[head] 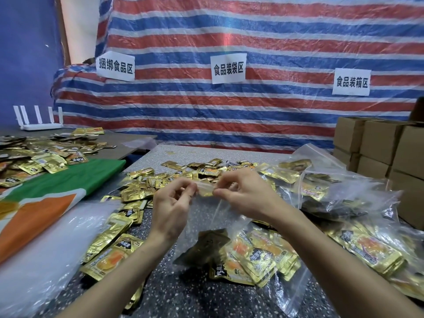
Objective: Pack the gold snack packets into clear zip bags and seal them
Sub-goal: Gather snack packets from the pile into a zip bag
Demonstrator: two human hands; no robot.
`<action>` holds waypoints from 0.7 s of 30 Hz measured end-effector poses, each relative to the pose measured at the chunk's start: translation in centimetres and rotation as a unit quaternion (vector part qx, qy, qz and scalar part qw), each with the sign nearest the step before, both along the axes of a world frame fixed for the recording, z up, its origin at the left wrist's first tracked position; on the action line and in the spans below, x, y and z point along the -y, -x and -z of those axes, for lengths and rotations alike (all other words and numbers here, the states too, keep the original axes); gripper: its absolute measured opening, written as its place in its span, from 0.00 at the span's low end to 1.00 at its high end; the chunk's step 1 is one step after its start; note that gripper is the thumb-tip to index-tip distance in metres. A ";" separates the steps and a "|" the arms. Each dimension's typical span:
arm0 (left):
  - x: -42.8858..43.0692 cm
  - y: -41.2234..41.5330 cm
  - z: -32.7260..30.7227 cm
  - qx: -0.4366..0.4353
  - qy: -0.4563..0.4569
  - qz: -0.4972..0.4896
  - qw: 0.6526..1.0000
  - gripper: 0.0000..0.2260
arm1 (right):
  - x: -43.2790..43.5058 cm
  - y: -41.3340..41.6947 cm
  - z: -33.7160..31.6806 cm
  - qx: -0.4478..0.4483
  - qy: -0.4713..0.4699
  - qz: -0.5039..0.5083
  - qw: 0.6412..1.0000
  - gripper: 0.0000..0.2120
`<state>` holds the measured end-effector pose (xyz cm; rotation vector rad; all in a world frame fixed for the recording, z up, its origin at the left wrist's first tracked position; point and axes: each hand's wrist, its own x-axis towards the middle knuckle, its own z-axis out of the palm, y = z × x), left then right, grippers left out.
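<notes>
A clear zip bag hangs in front of me above the speckled table, with several gold snack packets lying in its bottom. My left hand pinches the zip strip at the bag's top from the left. My right hand pinches the same strip from the right, thumb under it. Loose gold packets lie scattered on the table behind and left of my hands. More filled clear bags lie to the right.
Empty clear bags lie at the near left beside a green, orange and white cloth. Brown cardboard boxes are stacked at the right. Another table at the left carries more gold packets and a white router. A striped tarp with paper signs hangs behind.
</notes>
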<state>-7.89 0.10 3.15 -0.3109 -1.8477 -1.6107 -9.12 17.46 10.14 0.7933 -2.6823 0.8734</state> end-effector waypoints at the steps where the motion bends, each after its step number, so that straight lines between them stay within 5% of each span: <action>1: 0.0 0.1 0.0 0.001 -0.005 -0.002 1.000 0.12 | -0.1 0.0 0.0 0.002 -0.002 0.003 1.000 0.07; 21: 2.2 1.3 0.0 0.015 -0.048 -0.027 0.998 0.11 | -3.9 0.0 0.4 0.026 0.016 0.027 0.999 0.08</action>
